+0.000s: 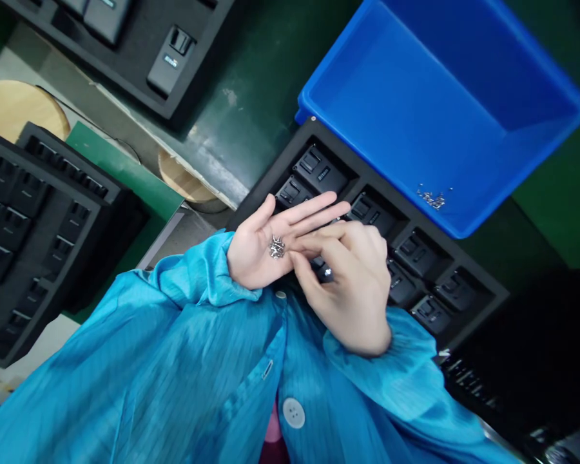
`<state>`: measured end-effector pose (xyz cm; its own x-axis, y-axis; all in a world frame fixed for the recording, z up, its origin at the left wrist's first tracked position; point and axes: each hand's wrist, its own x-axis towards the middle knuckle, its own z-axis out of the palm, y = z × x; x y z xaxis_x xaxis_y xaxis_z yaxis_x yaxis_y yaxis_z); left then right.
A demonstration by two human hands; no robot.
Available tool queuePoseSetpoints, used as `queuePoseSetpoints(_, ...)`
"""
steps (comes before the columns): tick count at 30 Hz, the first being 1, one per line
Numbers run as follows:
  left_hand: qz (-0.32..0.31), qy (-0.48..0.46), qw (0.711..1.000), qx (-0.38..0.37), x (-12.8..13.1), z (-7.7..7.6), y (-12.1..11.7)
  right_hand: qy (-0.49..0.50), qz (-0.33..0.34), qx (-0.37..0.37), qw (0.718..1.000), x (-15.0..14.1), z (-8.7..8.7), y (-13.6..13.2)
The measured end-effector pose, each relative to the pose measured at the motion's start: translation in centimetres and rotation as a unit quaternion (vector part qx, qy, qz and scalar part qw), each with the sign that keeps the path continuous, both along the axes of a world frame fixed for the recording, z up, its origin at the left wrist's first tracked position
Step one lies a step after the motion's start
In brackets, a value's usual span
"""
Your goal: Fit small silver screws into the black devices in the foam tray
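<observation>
Dark green bench top (256,96); round wooden stool seats (19,109) beside it; pale floor (22,71) beyond.

"Nikon" apparently, on a black plastic part (323,174), a blurred label (171,61) on another black part (167,64), unreadable

Electronics assembly workshop: wearing a blue striped anti-static smock (183,367), I stand at a green-matted worktop (256,96) on what is plainly a factory floor. Black foam trays (406,258) with moulded slots hold rows of small black components, and a blue plastic bin (430,109) beside them has tiny metal screws (431,200) in one corner.
</observation>
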<state>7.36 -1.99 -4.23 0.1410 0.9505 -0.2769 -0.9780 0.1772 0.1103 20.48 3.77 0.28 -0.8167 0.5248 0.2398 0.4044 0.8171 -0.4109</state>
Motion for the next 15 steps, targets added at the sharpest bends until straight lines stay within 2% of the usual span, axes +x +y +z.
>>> queuePoseSetpoints(4, 0.026, -0.006, 0.999, -0.028, 0.0, 0.1, -0.1, -0.022, 0.019, -0.009, 1.000, 0.0, -0.5, -0.9)
queuePoseSetpoints(7, 0.023, -0.016, 0.998, -0.054, 0.0, 0.4, 0.1, -0.042, 0.022, -0.003, 0.999, -0.4, -0.9, -1.1)
queuePoseSetpoints(12, 0.008, -0.029, 0.992, -0.126, 0.3, 1.0, 0.7, -0.037, -0.011, 0.027, 0.999, -1.1, -1.8, 0.0)
queuePoseSetpoints(15, 0.019, -0.029, 0.993, -0.116, 0.3, 0.6, 0.7, -0.015, -0.038, 0.011, 0.999, -0.9, -1.7, 0.8)
